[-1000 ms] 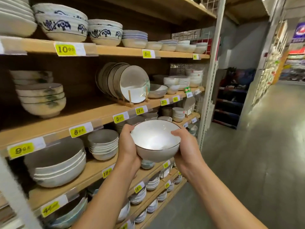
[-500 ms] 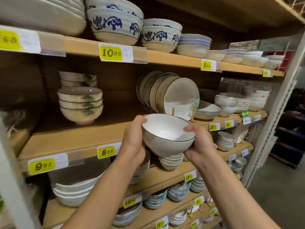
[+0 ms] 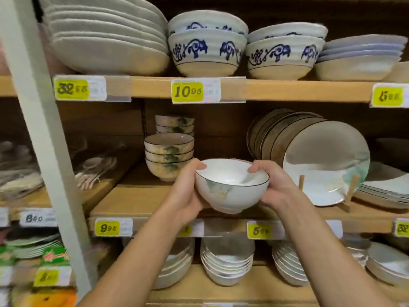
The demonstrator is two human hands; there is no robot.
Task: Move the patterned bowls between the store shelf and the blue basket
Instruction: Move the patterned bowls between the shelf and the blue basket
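Note:
A white patterned bowl (image 3: 230, 191) with a thin dark rim and a green-yellow smear is held upright in both hands, just above the front of the middle wooden shelf (image 3: 137, 202). My left hand (image 3: 187, 189) grips its left side, thumb over the rim. My right hand (image 3: 274, 187) grips the right side the same way. A stack of similar green-and-yellow patterned bowls (image 3: 169, 157) stands on that shelf just behind and left of the held bowl, with a second stack (image 3: 174, 125) further back. The blue basket is out of view.
Plates (image 3: 321, 165) lean in a wooden rack to the right on the same shelf. Blue-patterned bowls (image 3: 207, 45) and large white dishes (image 3: 106, 34) fill the shelf above. Stacked white bowls (image 3: 226, 260) sit below. A white upright post (image 3: 44, 138) runs down the left.
The view has turned left to face the shelves squarely. Both hands have carried the bowl up and forward, from the lower shelf level to the middle shelf beside the patterned stack.

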